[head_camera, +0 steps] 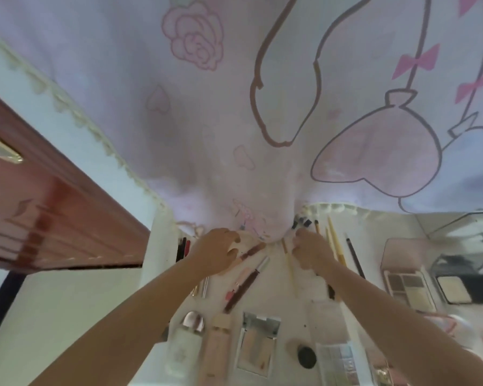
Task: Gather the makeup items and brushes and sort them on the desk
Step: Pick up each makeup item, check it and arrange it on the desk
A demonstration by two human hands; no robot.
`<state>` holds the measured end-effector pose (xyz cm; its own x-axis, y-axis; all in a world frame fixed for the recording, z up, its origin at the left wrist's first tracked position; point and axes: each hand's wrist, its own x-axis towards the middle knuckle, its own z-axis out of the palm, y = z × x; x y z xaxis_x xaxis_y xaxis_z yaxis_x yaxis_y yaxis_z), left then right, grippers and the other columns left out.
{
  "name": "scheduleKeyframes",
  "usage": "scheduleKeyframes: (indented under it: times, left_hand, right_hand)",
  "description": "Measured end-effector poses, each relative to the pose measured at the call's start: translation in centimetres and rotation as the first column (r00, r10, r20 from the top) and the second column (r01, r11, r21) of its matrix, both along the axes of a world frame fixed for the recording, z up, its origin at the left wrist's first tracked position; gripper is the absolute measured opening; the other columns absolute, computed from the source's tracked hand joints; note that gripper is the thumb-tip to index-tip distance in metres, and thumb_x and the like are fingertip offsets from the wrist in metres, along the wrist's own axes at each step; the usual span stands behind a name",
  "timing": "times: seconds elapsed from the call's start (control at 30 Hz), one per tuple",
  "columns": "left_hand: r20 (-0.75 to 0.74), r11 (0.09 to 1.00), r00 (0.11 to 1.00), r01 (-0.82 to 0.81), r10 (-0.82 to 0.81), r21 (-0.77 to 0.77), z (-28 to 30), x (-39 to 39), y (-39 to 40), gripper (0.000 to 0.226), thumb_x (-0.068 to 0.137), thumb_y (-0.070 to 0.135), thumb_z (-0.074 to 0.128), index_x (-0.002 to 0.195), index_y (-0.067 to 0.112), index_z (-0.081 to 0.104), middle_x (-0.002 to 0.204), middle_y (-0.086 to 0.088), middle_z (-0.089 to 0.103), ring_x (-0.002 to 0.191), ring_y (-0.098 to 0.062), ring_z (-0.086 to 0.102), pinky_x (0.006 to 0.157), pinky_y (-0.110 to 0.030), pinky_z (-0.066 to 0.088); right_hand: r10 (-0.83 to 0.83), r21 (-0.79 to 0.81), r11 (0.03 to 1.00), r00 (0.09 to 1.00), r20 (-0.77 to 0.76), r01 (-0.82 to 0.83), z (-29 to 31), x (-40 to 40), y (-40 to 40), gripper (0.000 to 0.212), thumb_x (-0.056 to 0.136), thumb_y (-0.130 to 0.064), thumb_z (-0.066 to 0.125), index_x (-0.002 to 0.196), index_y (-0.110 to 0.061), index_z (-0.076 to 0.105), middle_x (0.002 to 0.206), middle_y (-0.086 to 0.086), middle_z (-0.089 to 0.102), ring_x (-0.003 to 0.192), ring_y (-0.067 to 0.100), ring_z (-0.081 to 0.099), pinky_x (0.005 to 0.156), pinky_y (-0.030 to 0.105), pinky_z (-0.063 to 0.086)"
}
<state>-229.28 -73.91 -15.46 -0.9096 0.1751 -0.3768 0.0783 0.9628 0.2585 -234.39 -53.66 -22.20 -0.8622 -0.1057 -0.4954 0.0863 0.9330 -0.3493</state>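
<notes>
Left hand: my left hand (219, 250) has fingers curled, gripping the pink curtain (234, 121) hem.
Right hand: my right hand (311, 250) likewise clutches the hem.
Brushes: brushes (335, 242) lie on the tabletop (296, 310), beside my right hand.
Makeup: palettes (407, 284) right, bottles (183, 346) near.

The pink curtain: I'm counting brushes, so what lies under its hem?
Under the curtain hem, dark brush tips poke out beside the right hand. Both hands, the left too, grip the bunched hem. Anything farther back is covered.
</notes>
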Motion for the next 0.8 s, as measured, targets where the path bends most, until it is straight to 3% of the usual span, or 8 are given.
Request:
scheduleKeyframes:
  times: [0.13, 0.27, 0.33, 0.43, 0.53, 0.63, 0.7, 0.8]
  left_hand:
    - [0.068, 0.984, 0.995, -0.081, 0.071, 0.16, 0.0, 0.6, 0.7, 0.035, 0.095, 0.022, 0.046, 0.128, 0.009, 0.048, 0.13, -0.004, 0.053, 0.117, -0.016, 0.051, 0.096, -0.02, 0.037]
    - [0.103, 0.907, 0.992, -0.106, 0.069, 0.408, 1.1, 0.9, 2.9, 0.05, 0.093, 0.031, 0.05, 0.136, 0.011, 0.035, 0.129, -0.004, 0.048, 0.103, -0.01, 0.05, 0.08, -0.008, 0.038]
    - [0.064, 0.856, 0.996, -0.084, 0.06, 0.509, 2.5, 0.6, 3.9, 0.055, 0.093, 0.035, 0.047, 0.138, 0.01, 0.027, 0.125, -0.005, 0.048, 0.093, -0.009, 0.05, 0.074, -0.009, 0.041]
    - [-0.147, 0.812, 0.988, 0.042, 0.055, 0.582, 5.2, -0.5, 5.1, 0.042, 0.096, 0.033, 0.037, 0.123, 0.001, 0.034, 0.102, -0.018, 0.06, 0.067, -0.012, 0.048, 0.063, -0.014, 0.039]
    - [-0.283, 0.727, 0.937, 0.047, 0.206, 0.685, 8.0, -1.7, 5.7, 0.028, 0.093, 0.034, 0.033, 0.096, 0.007, 0.039, 0.088, -0.02, 0.061, 0.063, -0.019, 0.052, 0.062, -0.027, 0.042]
    - [-0.375, 0.704, 0.884, 0.078, 0.278, 0.706, 10.2, -2.8, 6.1, 0.021, 0.096, 0.03, 0.03, 0.08, 0.018, 0.034, 0.086, -0.02, 0.062, 0.066, -0.027, 0.053, 0.067, -0.041, 0.045]
    - [-0.379, 0.68, 0.851, 0.036, 0.364, 0.733, 11.4, -3.6, 6.4, 0.025, 0.099, 0.026, 0.028, 0.075, 0.023, 0.035, 0.088, -0.017, 0.064, 0.071, -0.024, 0.054, 0.071, -0.039, 0.044]
    - [-0.243, 0.503, 0.815, -0.068, 0.526, 0.861, 13.2, -5.0, 7.1, 0.04, 0.099, 0.029, 0.027, 0.085, 0.007, 0.058, 0.084, -0.014, 0.064, 0.069, -0.017, 0.046, 0.072, -0.03, 0.039]
  right_hand:
    - [-0.169, -0.307, 0.927, 0.971, 0.171, 0.215, 4.2, 0.4, 2.1, 0.044, 0.065, -0.014, 0.078, 0.103, -0.006, 0.058, 0.08, -0.002, 0.058, 0.075, 0.016, 0.057, 0.067, 0.025, 0.046]
    - [-0.136, -0.547, 0.814, 0.98, 0.144, 0.193, 9.0, 1.4, 2.4, 0.003, 0.082, -0.004, 0.061, 0.083, -0.003, 0.059, 0.051, -0.003, 0.063, 0.037, 0.003, 0.05, 0.045, 0.016, 0.044]
    - [-0.144, -0.655, 0.735, 0.984, 0.103, 0.176, 11.1, 1.3, 1.8, 0.011, 0.087, -0.002, 0.052, 0.078, -0.004, 0.058, 0.059, 0.006, 0.068, 0.041, 0.007, 0.054, 0.048, 0.022, 0.048]
    - [-0.205, -0.715, 0.682, 0.979, 0.016, 0.155, 14.5, 1.2, 0.3, 0.016, 0.09, -0.008, 0.052, 0.075, -0.009, 0.059, 0.049, 0.0, 0.062, 0.04, 0.012, 0.055, 0.053, 0.03, 0.048]
    - [-0.305, -0.739, 0.649, 0.952, -0.036, 0.18, 17.7, 0.8, -1.3, 0.026, 0.096, -0.02, 0.042, 0.078, -0.007, 0.056, 0.056, 0.004, 0.059, 0.03, 0.008, 0.048, 0.037, 0.018, 0.04]
    - [-0.343, -0.696, 0.686, 0.938, -0.053, 0.211, 20.3, -0.2, -2.0, 0.039, 0.098, -0.031, 0.033, 0.091, -0.003, 0.059, 0.045, 0.0, 0.045, 0.023, 0.006, 0.033, 0.029, 0.012, 0.023]
    - [-0.354, -0.687, 0.7, 0.931, -0.093, 0.197, 21.7, -0.6, -2.1, 0.035, 0.098, -0.03, 0.032, 0.085, -0.007, 0.055, 0.049, 0.001, 0.036, 0.031, 0.009, 0.03, 0.03, 0.014, 0.021]
    - [-0.358, -0.673, 0.734, 0.896, -0.263, 0.095, 23.3, -0.7, -2.0, 0.039, 0.098, -0.023, 0.03, 0.062, -0.012, 0.041, 0.055, 0.002, 0.035, 0.046, 0.013, 0.03, 0.041, 0.021, 0.024]
